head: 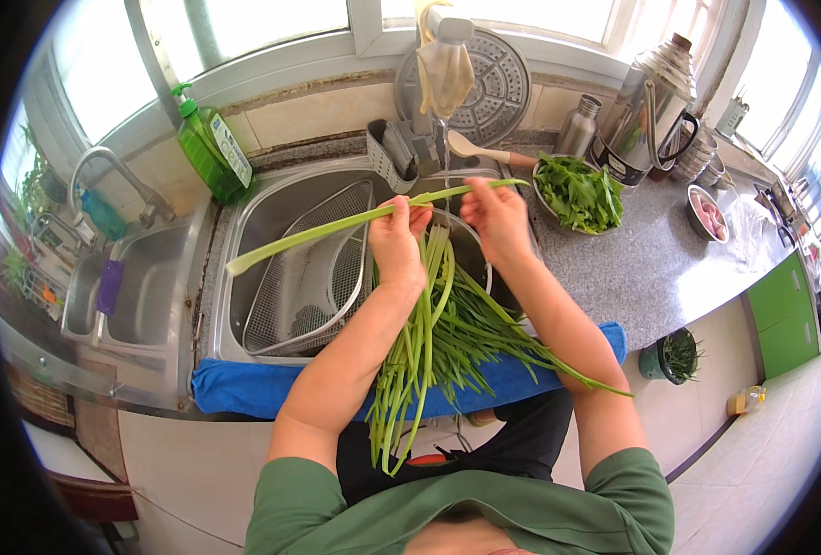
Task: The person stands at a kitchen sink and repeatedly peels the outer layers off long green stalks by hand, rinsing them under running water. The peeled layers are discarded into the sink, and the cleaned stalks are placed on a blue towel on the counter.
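A long pale-green celery stalk [313, 236] lies across both hands above the sink. My left hand [398, 243] grips it near the middle, its thick pale end pointing left. My right hand [497, 218] has its fingertips on the thinner end, under the running tap [450, 28]. Below my hands, celery stalks [421, 347] and long green leaves, probably garlic chives [473, 333], stand out of a round metal pot [480, 239] in the right basin and hang over the front edge. A mesh basket [299, 270] sits tilted in the left basin.
A metal bowl of leafy greens [577, 194], a wooden spoon [480, 149], a steel bottle [578, 125] and a thermos flask [650, 104] stand right of the tap. Farther right is a bowl of raw meat [707, 214]. Green dish soap [213, 149] stands back left; a blue cloth [244, 388] lines the front edge.
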Demonstrator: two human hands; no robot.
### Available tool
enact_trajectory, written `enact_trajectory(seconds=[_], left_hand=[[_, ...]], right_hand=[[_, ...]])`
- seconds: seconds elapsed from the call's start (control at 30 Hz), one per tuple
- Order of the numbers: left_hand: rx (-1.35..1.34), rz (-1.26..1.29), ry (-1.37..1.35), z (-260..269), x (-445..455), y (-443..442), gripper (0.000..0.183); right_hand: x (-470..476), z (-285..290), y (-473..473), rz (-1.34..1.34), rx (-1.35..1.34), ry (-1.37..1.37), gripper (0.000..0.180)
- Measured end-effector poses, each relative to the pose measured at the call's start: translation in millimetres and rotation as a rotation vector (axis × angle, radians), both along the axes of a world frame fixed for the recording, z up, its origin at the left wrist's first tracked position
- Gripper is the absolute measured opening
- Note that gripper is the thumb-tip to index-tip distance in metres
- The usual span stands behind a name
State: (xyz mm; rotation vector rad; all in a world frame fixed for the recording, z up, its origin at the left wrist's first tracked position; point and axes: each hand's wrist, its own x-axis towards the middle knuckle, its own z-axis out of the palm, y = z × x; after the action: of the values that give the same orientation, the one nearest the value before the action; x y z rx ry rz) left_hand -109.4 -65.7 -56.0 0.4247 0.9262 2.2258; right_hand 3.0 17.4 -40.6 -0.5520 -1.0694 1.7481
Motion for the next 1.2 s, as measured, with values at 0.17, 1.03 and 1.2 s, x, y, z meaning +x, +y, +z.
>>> enact_trajectory(seconds=[0.17,1.03,1.2], left_hand=[[0.000,0.000,-0.068,0.6,2.6,1.0,0.022],[0.108,-0.048,-0.048,11.9,4.4,-6.1,0.020],[0.091,-0.125,0.035,-0.9,8.0,1.5,0.016]], right_hand=[[5.8,0.8,4.3,-0.011,-0.013,0.081,0.017],[12.9,8.1,-6.8,0.395,-0.175,0.358,0.076],[0.9,-3.3,-14.7,0.295,0.024,0.130,0.050]])
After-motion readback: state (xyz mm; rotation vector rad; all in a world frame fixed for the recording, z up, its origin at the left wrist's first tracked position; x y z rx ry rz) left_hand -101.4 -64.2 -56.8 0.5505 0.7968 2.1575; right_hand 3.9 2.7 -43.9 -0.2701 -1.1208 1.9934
